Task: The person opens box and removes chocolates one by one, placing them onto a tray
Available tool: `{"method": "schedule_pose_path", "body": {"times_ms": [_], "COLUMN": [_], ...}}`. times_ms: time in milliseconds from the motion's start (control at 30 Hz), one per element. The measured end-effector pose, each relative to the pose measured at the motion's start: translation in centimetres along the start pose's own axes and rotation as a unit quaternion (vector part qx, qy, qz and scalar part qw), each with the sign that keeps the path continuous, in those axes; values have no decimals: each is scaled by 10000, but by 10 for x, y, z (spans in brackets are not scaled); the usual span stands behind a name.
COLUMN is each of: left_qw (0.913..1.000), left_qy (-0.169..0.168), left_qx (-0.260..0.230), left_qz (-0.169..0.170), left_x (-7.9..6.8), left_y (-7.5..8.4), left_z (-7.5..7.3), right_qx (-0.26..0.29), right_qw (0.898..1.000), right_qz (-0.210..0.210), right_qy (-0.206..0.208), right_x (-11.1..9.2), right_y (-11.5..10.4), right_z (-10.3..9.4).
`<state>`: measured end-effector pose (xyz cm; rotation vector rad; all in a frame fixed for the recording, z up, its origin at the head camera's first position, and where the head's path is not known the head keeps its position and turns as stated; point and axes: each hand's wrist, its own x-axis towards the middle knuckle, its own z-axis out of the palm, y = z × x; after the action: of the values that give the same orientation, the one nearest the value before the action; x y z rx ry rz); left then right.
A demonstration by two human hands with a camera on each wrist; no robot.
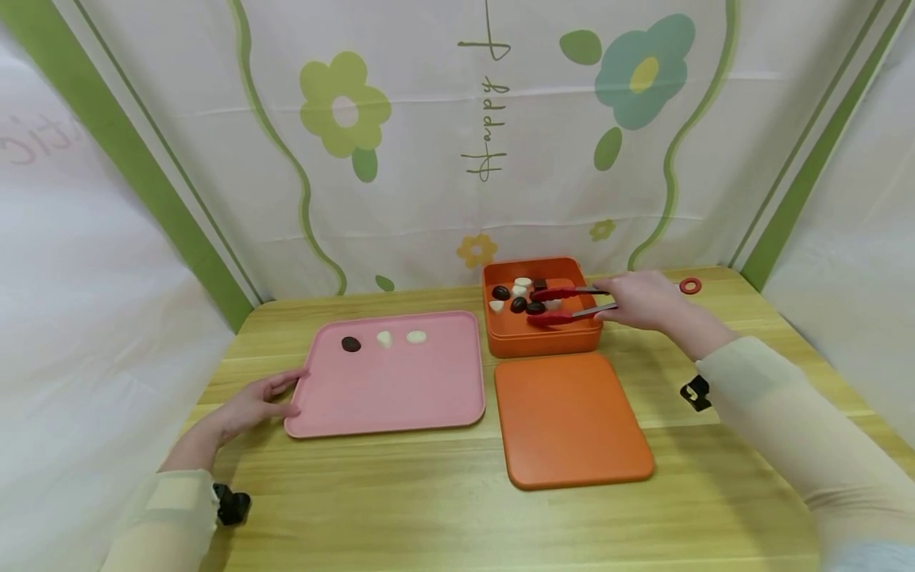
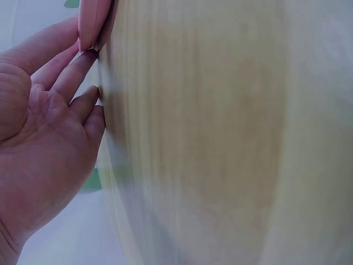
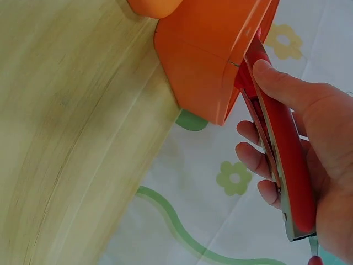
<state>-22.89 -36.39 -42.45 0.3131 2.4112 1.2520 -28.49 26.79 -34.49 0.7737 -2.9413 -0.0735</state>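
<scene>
My right hand grips red tongs, thumb on one arm and fingers round the other. The tongs' red tips reach into an orange box among dark and white pieces like chocolates, with a gap between the tips. My left hand holds the left rim of a pink tray, thumb and fingers at its edge. On the tray, near its far side, lie a dark oval piece, a white pointed piece and a white oval piece.
An orange lid lies flat in front of the box, right of the tray. The wooden table ends at a printed cloth behind, with white cloth panels on both sides.
</scene>
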Motion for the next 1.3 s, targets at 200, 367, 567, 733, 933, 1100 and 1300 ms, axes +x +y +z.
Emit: {"method": "schedule_pose_path", "body": {"times_ms": [200,367,567,733,933,1100,1300], "left_qw": [10000,10000,10000,9999,9999,9999,10000], "left_qy": [-13,-15,28,35,57,43,29], "left_qx": [24,-1,52,107,156,142,60], "left_qz": [-26,-44,-47,-55,-42,-37,-47], "left_x": [0,0,-1,-1,-1,-1,-1], "left_y": [0,0,-1,0,1,1,1], "left_z": [0,0,0,1,1,1,1], "right_qx": [47,37,89,201,294,243,182], "right_qw": [10000,9999,9999,9996,9992,9993,9993], "right_qz": [-10,-65,-72,-109,-258,-288,-312], "right_qy": [-71,-88,-128,-157,-62,-70,-60], "right_x": [2,1,1,0,-3,-3,-4], "right_y": [1,-1,-3,-4,-5,-6,-7], "right_z": [1,-1,-3,-2,-2,-2,-2]}}
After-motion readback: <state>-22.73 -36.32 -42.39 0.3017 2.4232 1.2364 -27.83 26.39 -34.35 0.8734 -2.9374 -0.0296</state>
